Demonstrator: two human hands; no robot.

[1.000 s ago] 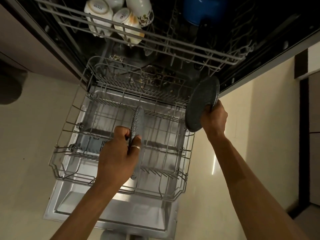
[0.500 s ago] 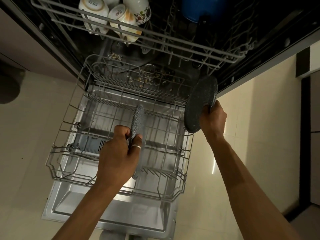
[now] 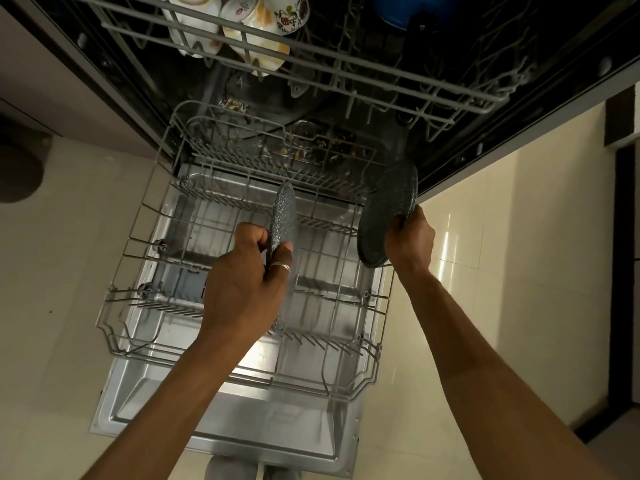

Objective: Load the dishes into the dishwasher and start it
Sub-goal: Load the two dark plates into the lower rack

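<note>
Left hand (image 3: 242, 282): its fingers (image 3: 254, 233) and thumb are clenched on the rim of a dark speckled plate (image 3: 284, 216); a ring (image 3: 281, 268) shows on one finger.
Speckled plate: stands on edge, seen edge-on, over the middle of the lower rack (image 3: 114, 327); its bottom edge dips among the tines, but contact cannot be told.
Right hand (image 3: 410, 237): grasps a second speckled plate (image 3: 384, 209) by its lower rim.
Second speckled plate: held tilted above the lower rack's right side, apart from the first.
Lower rack: pulled out over the open dishwasher door (image 3: 277, 427).
Upper rack (image 3: 311, 64): carries patterned cups (image 3: 194, 22) on the left and a blue vessel (image 3: 391, 8) further right.
Floor (image 3: 52, 271): pale tiles on both sides of the door.
</note>
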